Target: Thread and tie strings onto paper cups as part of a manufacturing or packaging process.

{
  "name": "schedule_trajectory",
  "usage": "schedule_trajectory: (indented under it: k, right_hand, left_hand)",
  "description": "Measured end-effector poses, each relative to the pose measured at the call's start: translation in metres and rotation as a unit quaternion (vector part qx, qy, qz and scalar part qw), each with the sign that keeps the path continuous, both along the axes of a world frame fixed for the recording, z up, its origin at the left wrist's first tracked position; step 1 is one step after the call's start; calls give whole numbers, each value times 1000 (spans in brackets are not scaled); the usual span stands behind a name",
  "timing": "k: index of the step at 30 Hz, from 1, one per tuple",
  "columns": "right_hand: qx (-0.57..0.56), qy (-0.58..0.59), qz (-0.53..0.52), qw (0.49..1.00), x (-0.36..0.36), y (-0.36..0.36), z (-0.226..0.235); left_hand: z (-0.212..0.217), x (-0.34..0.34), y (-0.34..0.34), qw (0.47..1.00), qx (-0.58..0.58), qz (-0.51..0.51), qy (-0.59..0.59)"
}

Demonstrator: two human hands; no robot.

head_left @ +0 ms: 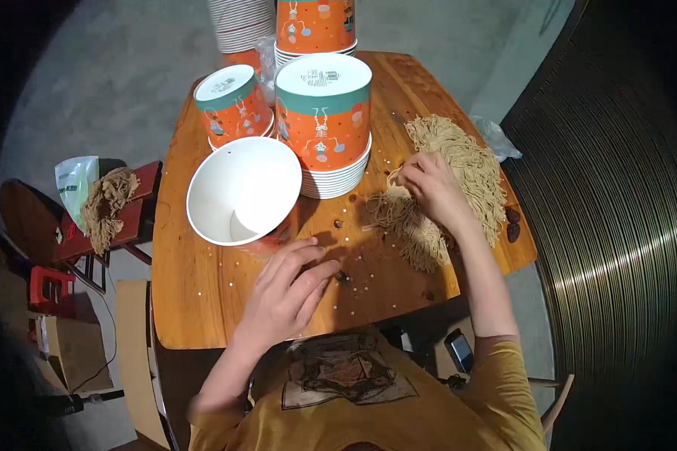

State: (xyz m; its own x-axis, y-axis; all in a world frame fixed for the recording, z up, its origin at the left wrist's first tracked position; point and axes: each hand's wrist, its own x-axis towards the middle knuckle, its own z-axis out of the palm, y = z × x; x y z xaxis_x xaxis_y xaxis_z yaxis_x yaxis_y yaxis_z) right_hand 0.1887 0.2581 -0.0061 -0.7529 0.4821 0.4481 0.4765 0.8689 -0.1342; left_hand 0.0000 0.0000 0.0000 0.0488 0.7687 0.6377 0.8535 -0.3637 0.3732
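On the right of the wooden table (pixel 203 316) lies a heap of beige string (pixel 470 169), with a looser bundle of cut lengths (pixel 421 237) in front of it. My right hand (pixel 438 188) is over the heap, its fingers pinched on a strand of the string. My left hand (pixel 286 289) hovers near the table's front edge, fingers bent and apart, with nothing in it. Just beyond it a white-lined paper bucket (pixel 244 192) stands mouth up and tilted toward me. A small dark dot shows near its far rim.
Stacks of upside-down orange paper buckets (pixel 322 124) stand behind the single one, with a shorter stack (pixel 233 105) to the left. Small white specks dot the tabletop. More beige string (pixel 109 203) lies on a red bench at the left. A ribbed metallic shutter (pixel 609 225) rises at the right.
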Motion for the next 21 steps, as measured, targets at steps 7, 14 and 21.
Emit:
schedule_trajectory:
  k: [7,14,21]
  right_hand:
    - [-17,-38,43,998,-3,16,-11]
    - [-101,145,149,973,-19,-30,23]
    - [-186,195,229,935,-34,-118,69]
  left_hand:
    - [-5,3,4,1000,-16,-13,11]
    - [-4,7,11,992,-38,14,-118]
    - [6,30,28,738,-158,-169,-633]
